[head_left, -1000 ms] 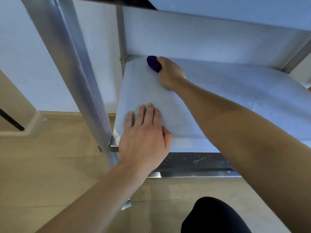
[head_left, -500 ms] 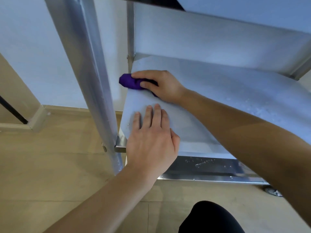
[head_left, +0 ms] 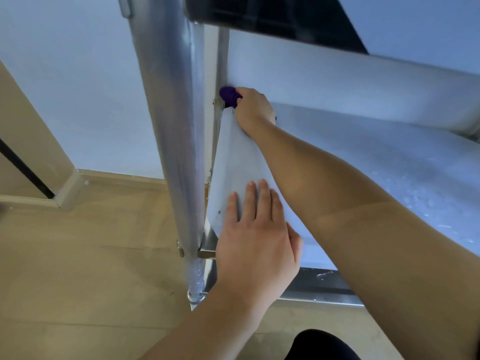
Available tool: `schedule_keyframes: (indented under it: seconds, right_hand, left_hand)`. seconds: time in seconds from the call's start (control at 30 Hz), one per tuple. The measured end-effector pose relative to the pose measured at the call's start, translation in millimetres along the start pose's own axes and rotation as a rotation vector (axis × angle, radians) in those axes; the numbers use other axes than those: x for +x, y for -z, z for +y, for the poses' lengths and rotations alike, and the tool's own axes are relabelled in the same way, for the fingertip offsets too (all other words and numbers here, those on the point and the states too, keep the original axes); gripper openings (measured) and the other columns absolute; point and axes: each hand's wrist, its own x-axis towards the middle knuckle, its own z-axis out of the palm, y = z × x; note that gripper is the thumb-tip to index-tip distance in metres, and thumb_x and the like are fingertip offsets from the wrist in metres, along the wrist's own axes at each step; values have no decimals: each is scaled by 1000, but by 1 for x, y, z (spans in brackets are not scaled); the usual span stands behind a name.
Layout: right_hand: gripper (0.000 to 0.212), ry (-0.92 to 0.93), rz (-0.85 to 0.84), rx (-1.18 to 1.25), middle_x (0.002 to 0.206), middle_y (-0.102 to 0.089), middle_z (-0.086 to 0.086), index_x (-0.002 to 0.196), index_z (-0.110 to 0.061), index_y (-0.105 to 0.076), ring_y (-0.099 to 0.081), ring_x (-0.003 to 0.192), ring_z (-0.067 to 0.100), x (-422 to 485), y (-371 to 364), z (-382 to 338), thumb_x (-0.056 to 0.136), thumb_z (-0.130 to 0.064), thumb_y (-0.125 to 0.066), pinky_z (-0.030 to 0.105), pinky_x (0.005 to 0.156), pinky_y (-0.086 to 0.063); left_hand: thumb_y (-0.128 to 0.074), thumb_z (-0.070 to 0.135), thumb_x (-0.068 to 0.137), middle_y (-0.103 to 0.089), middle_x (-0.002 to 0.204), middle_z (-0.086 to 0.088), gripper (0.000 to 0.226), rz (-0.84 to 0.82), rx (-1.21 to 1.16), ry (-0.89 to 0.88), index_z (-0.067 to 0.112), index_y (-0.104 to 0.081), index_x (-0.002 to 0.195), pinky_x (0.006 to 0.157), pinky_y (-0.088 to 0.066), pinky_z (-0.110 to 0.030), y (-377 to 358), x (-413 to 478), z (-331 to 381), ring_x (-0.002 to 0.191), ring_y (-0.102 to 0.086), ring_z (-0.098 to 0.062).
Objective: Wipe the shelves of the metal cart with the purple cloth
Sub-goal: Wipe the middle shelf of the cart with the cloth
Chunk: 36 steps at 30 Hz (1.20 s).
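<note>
The lower shelf [head_left: 376,162] of the metal cart fills the right half of the view, a flat grey sheet with water drops on its right part. My right hand [head_left: 253,109] grips the bunched purple cloth [head_left: 229,96] and presses it into the shelf's far left corner, against the rear post. Most of the cloth is hidden under the fingers. My left hand [head_left: 255,237] lies flat, fingers straight, on the shelf's near left corner.
A thick metal upright [head_left: 176,141] of the cart stands just left of both hands. The shelf above [head_left: 363,76] overhangs the far edge. Beige floor tiles [head_left: 85,255] and a white wall [head_left: 78,87] lie to the left. A dark knee [head_left: 319,345] shows at the bottom.
My right hand has pushed the cloth from the shelf's left edge back into the far left corner. My left hand has stayed flat on the near corner. The camera has moved closer.
</note>
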Motion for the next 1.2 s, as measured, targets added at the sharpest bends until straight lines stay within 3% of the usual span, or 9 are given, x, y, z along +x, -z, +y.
schedule_keyframes:
  seconds: [0.13, 0.27, 0.33, 0.43, 0.57, 0.7, 0.87, 1.0, 1.2]
  right_hand:
    - [41, 123, -41, 15, 112, -62, -5, 126, -36, -58, -54, 91, 18, 6, 4, 8, 96, -17, -38, 29, 69, -40]
    - [39, 341, -136, 38, 130, -60, -11, 125, -35, -60, -55, 116, 14, -1, 9, 22, 97, -15, -43, 32, 98, -44]
    - [38, 482, -168, 20, 130, -61, -12, 123, -32, -62, -54, 118, 12, -9, 9, 24, 96, -12, -44, 32, 103, -42]
    - [37, 483, -200, 3, 126, -63, -8, 121, -31, -63, -56, 114, 14, -2, 7, 15, 98, -13, -42, 35, 101, -44]
    - [42, 405, -180, -149, 115, -62, -3, 97, -37, -67, -55, 106, 21, 3, -2, -8, 92, -15, -32, 41, 89, -50]
    - [46, 482, -223, -111, 115, -62, -12, 103, -32, -67, -43, 117, 15, -4, 0, -3, 90, -7, -31, 31, 98, -39]
    - [44, 571, -244, -54, 99, -58, -22, 102, -26, -70, -48, 111, 16, -28, 3, -2, 88, -2, -36, 20, 88, -34]
    - [43, 660, -342, 4, 102, -61, -20, 103, -24, -70, -51, 113, 17, -49, 11, -1, 87, -1, -38, 32, 101, -40]
    - [43, 760, -397, 71, 102, -62, -19, 103, -22, -70, -53, 110, 20, -84, 21, 0, 86, 1, -39, 38, 101, -39]
  left_hand:
    - [-18, 34, 93, -35, 153, -18, 64, -2, -4, -23, 1, -40, 144, 116, -25, -52, 2, 2, -2, 143, -31, -32]
    - [-12, 36, 92, -30, 156, -16, 67, -27, -1, -15, 3, -34, 147, 119, -18, -52, 5, 2, -1, 146, -25, -31]
    - [-10, 37, 92, -28, 157, -15, 68, -27, -4, -12, 4, -32, 148, 120, -15, -51, 6, 2, -1, 146, -22, -31]
    - [-9, 37, 92, -27, 157, -16, 69, -23, 2, -18, 3, -31, 148, 120, -13, -51, 4, 1, -1, 147, -21, -31]
    - [-15, 35, 91, -33, 154, -17, 67, -17, -3, -21, 1, -37, 145, 119, -19, -50, 5, 1, -3, 145, -27, -31]
    - [-25, 33, 92, -39, 150, -18, 62, 4, 5, -35, 0, -43, 141, 116, -26, -50, 5, 2, -4, 141, -34, -31]
    - [-24, 34, 92, -39, 151, -16, 62, 6, 22, -31, 2, -43, 141, 116, -25, -48, 6, 2, -3, 141, -33, -30]
    - [-21, 35, 92, -36, 153, -14, 63, 3, 31, -17, 4, -41, 142, 117, -22, -46, 8, 2, -3, 142, -31, -28]
    - [-22, 36, 91, -38, 151, -12, 62, 0, 56, -3, 6, -42, 142, 117, -21, -43, 10, 2, -2, 141, -31, -26]
